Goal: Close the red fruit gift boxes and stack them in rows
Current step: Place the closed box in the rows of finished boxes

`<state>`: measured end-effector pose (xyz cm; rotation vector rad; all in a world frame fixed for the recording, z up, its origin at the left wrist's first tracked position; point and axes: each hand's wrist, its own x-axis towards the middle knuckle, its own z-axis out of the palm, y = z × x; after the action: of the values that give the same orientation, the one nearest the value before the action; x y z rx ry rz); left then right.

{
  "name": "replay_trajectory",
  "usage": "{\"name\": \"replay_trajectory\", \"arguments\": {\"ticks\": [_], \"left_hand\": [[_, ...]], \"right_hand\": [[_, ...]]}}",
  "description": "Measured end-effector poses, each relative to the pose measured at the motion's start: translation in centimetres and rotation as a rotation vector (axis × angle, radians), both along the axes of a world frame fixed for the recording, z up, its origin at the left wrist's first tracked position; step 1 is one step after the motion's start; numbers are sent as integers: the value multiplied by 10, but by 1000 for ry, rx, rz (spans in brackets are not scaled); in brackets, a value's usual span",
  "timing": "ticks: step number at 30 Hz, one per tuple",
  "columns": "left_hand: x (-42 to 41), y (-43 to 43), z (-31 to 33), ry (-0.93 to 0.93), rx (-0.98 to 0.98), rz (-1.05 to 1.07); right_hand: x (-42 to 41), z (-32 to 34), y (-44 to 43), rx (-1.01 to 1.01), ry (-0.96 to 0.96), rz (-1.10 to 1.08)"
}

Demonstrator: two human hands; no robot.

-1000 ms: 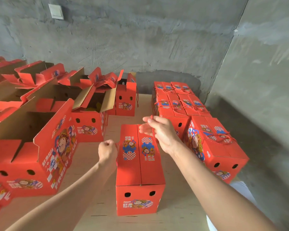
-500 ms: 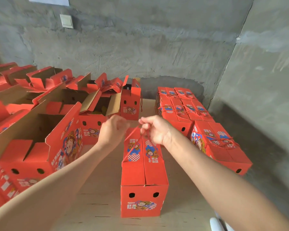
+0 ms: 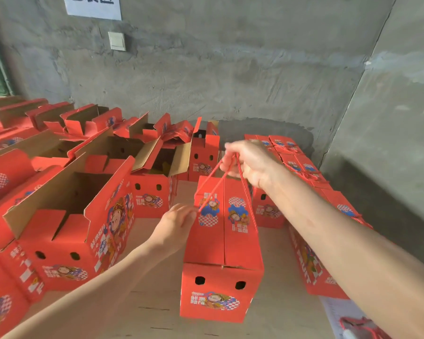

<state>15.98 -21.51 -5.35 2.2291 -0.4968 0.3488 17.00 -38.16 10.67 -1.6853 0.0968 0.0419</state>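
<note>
Closed box [image 3: 220,241] stands mid-scene on wood top [image 3: 145,314], flaps shut. R hand [image 3: 250,162] is above its far end, fingers curled round red cord [image 3: 245,192], strands taut. L hand [image 3: 176,223] is at box's left top edge, pinching cord's low end. Open boxes [image 3: 66,216] on left; closed rows [image 3: 304,165] far right.

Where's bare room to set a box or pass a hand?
Bare board shows in front of the closed box and between it and the open boxes. Crowded: the narrow gap to the closed rows on the right. The left hand and right hand hold its rope handle.
</note>
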Motion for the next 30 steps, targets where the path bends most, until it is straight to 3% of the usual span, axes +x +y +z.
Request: {"name": "replay_trajectory", "arguments": {"ticks": [4, 8, 13, 18, 21, 28, 30], "left_hand": [[-2, 3, 19, -228, -60, -34], [2, 3, 30, -270, -64, -43], [12, -9, 16, -72, -58, -47], [13, -26, -16, 288, 12, -164], [9, -32, -36, 525, -98, -240], [20, -78, -47, 585, -162, -181], [21, -88, -49, 644, -139, -182]], "right_hand": [[2, 29, 4, 62, -119, -22], [7, 42, 8, 90, -206, -61], [14, 21, -2, 27, -142, -165], [19, -20, -16, -102, -74, -284], [23, -32, -28, -188, -46, -343], [26, -52, -47, -314, -9, -446], [20, -62, -57, -439, -25, -458]]}}
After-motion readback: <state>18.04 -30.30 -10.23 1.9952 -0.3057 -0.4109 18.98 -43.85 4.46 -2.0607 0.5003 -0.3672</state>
